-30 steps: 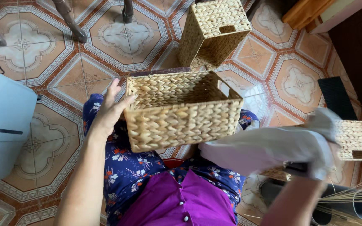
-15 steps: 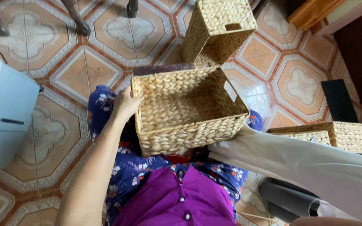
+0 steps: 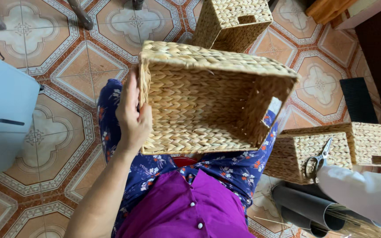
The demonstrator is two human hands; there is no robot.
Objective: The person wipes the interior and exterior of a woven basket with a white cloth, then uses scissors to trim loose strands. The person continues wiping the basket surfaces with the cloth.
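A rectangular woven straw basket point(image 3: 199, 110) rests on my lap, tipped so its open inside faces me. My left hand point(image 3: 133, 119) grips its left wall, thumb and palm against the outside. A white cloth liner point(image 3: 362, 189) reaches in from the lower right corner, apart from the basket. My right hand is out of view past that corner. I wear a purple shirt and blue flowered trousers.
A second woven basket point(image 3: 232, 22) stands on the tiled floor ahead. Two more baskets point(image 3: 375, 141) sit at the right, with scissors point(image 3: 318, 161) lying on the nearer one. Dark tubes point(image 3: 309, 205) lie below them. A white appliance point(image 3: 1, 110) stands at the left.
The basket has tipped up toward me and come closer, with my left hand sliding along its left wall. The white liner and my right arm have dropped toward the lower right corner.
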